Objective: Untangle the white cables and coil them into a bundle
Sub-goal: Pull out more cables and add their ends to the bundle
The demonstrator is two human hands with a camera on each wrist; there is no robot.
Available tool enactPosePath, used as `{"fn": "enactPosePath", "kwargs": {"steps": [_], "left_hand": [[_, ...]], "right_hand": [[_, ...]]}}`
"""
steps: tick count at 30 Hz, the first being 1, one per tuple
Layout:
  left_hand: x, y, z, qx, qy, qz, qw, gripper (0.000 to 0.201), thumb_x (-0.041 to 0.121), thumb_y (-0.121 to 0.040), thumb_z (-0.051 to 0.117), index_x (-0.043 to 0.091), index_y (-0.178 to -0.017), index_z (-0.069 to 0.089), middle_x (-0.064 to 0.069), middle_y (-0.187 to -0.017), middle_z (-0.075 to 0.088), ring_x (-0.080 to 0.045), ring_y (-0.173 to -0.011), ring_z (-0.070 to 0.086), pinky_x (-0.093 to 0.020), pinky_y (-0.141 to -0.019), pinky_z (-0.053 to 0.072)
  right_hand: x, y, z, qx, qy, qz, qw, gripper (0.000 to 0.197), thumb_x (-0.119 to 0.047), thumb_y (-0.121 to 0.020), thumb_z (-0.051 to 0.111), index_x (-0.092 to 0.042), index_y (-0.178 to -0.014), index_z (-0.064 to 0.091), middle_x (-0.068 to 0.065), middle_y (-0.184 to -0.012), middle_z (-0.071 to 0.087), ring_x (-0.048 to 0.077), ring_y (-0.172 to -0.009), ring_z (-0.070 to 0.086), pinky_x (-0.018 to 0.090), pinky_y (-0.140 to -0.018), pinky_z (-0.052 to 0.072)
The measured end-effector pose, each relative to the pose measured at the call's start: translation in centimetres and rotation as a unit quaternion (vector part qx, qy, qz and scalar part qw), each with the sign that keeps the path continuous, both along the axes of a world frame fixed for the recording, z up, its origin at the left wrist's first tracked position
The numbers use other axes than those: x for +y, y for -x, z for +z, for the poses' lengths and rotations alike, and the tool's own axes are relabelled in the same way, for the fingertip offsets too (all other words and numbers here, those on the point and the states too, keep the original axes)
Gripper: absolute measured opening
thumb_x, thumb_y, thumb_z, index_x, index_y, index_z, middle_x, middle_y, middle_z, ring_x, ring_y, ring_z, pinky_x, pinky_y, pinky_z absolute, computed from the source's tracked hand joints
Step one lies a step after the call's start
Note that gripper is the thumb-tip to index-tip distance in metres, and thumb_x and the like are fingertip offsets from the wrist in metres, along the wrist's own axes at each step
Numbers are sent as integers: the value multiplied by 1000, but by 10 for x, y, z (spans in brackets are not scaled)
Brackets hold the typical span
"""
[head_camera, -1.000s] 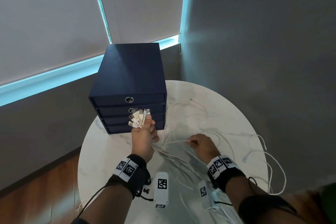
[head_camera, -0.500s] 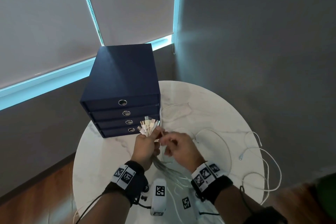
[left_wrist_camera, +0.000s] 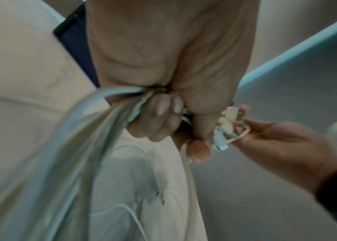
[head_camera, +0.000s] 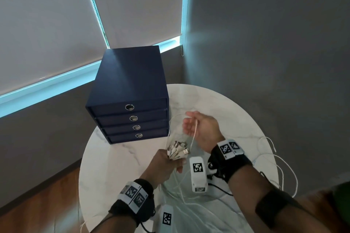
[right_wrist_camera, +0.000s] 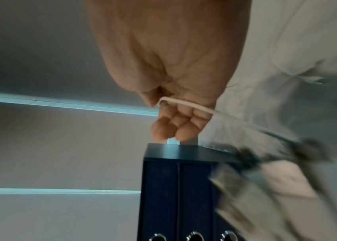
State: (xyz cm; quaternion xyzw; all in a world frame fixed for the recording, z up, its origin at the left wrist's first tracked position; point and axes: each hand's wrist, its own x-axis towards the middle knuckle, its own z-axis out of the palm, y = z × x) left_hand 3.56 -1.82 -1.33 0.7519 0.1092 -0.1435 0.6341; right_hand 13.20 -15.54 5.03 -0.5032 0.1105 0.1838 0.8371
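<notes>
My left hand (head_camera: 166, 164) grips a bunch of white cables just below their connector ends (head_camera: 178, 150), which fan out above the fist. In the left wrist view the curled fingers (left_wrist_camera: 159, 117) clamp the strands (left_wrist_camera: 81, 130) trailing down toward the table. My right hand (head_camera: 198, 126) is raised beyond and to the right of the left, with one white cable (head_camera: 195, 130) running across it back to the bunch. The right wrist view shows that cable (right_wrist_camera: 194, 106) caught between the thumb and curled fingers (right_wrist_camera: 175, 124).
A dark blue drawer box (head_camera: 130, 81) with four ring pulls stands at the back left of the round white marble table (head_camera: 113, 166). Loose white cable loops (head_camera: 280, 166) hang over the table's right edge. More strands (head_camera: 189, 204) lie near the front.
The left hand came down and toward me with the connector bunch. The right hand left the bunch and went up and away to the right, drawing one cable out with it.
</notes>
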Motion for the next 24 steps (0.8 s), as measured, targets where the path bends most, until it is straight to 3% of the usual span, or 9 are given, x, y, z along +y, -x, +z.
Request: {"fn": "enactPosePath", "kwargs": {"steps": [4,7,9,15,17,18,20,22,24], "left_hand": [[11,5,-19,87,106,133,982,17,16,-93,68,5,-80,66,0,-62,65,-9,-41,27,-18,-39,21],[21,-6,-18,127,292,243,916,18,19,-98,61,8,-85,65,-6,-85,71,-6,-40,25,-16,-35,18],[26,-16,-9,128,335,258,897,16,20,-100,59,10,-88,64,-7,-93,75,-5,-38,24,-16,-34,17],[19,-28,6,88,246,196,945,28,20,-97,63,-3,-112,66,-11,-100,77,-7,-41,28,-18,-36,22],[15,-28,8,80,207,184,958,26,19,-94,68,-2,-109,67,-11,-95,78,-9,-42,31,-19,-38,22],[14,-27,8,73,197,180,961,23,17,-93,69,-1,-106,68,-10,-90,77,-9,-43,31,-19,-39,23],[13,-26,8,57,189,181,963,13,13,-93,69,1,-99,68,-10,-83,75,-9,-42,30,-19,-39,23],[13,-25,8,45,185,184,964,8,11,-93,69,3,-91,66,-12,-82,74,-11,-43,27,-19,-40,22],[12,-25,8,35,184,190,964,7,9,-93,68,3,-90,65,-13,-80,74,-12,-44,24,-19,-41,19]], "right_hand": [[-7,-11,4,-121,95,-48,987,30,-14,-103,39,-3,-96,66,4,-58,47,15,-44,38,25,-46,33],[-8,8,-17,-199,204,64,956,31,-12,-101,44,-12,-84,70,1,-52,43,12,-42,33,21,-43,26],[-6,26,-38,-219,254,166,927,32,-12,-97,50,-19,-72,70,-3,-50,46,10,-43,36,21,-44,29],[0,59,-62,-286,424,354,783,24,-15,-89,53,-16,-75,72,-13,-66,67,2,-63,61,25,-65,49],[1,59,-63,-287,443,359,770,25,-17,-88,52,-16,-76,73,-9,-71,70,5,-68,64,29,-70,52],[-1,57,-63,-271,434,355,783,24,-15,-89,52,-16,-76,73,-11,-63,67,1,-60,61,27,-64,49],[-5,53,-63,-200,356,317,856,21,-10,-90,55,-8,-78,72,-7,-52,60,6,-47,53,24,-54,42],[-9,49,-61,-97,214,229,945,17,-7,-89,57,4,-90,71,10,-61,61,21,-51,54,28,-54,44],[-12,42,-59,6,80,137,987,24,-8,-88,57,11,-99,67,19,-73,60,27,-59,57,32,-58,48]]}}
